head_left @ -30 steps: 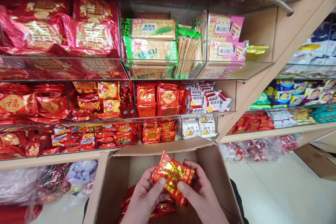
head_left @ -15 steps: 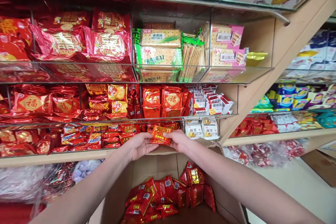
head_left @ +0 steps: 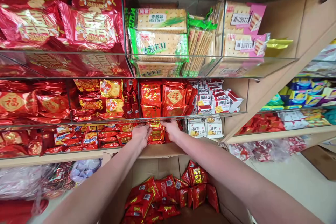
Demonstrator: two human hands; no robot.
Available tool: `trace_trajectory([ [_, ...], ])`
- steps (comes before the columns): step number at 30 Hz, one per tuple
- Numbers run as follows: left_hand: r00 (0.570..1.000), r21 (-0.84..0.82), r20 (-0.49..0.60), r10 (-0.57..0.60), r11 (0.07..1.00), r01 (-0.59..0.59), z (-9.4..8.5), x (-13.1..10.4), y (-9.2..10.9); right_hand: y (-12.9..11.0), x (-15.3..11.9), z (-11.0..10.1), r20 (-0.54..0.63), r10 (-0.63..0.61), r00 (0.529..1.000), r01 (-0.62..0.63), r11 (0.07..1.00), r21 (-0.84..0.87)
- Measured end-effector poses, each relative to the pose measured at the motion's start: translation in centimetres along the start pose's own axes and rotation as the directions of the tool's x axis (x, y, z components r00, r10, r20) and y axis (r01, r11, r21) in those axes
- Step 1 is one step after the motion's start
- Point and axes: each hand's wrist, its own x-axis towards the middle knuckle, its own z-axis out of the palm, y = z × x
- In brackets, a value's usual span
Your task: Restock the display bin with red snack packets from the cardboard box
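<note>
My left hand (head_left: pixel 141 134) and my right hand (head_left: pixel 171 129) reach into a bottom-shelf compartment. Between them is a red packet with gold print (head_left: pixel 156 124), its two sides pinched by my fingers. Another red packet (head_left: pixel 156 136) lies just below it. White cracker packets (head_left: pixel 196 128) stand to the right of my right hand. On the left, beyond a divider, are more red packets (head_left: pixel 109 138). Below my forearms an open cardboard box (head_left: pixel 168 163) holds several loose red packets (head_left: pixel 166 187).
Clear shelf fronts (head_left: pixel 162 56) run above my hands, with green-edged cracker packs (head_left: pixel 160 43) behind one. A slanted wooden panel (head_left: pixel 270 94) rises at the right. Plastic bags of goods (head_left: pixel 23 180) lie under the shelf at the left.
Both hands have moved up and deeper into the compartment with the red packet, and another red packet now shows below it. The view has come closer to the shelves.
</note>
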Motion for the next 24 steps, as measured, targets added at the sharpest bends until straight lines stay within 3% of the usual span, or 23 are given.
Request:
trace_trajectory([
  [5, 0.995, -0.103, -0.088, 0.037, 0.994, -0.046, 0.3, -0.4, -0.4, 0.8, 0.5, 0.5, -0.062, -0.128, 0.99, 0.123, 0.99, -0.072],
  [12, 0.987, -0.121, -0.037, -0.156, 0.981, 0.151, 0.9, 0.0, -0.7, 1.7, 1.2, -0.1, -0.066, -0.219, 0.974, 0.206, 0.966, -0.159],
  [17, 0.974, -0.131, -0.037, -0.225, 0.967, 0.218, 1.5, 1.0, -0.6, 2.2, 1.7, -0.3, -0.038, -0.244, 0.969, 0.234, 0.956, -0.176],
  [24, 0.983, -0.181, -0.015, -0.182, 0.967, 0.176, 1.0, 1.5, -1.3, 2.5, 2.1, -0.7, -0.03, -0.271, 0.962, 0.261, 0.948, -0.18],
])
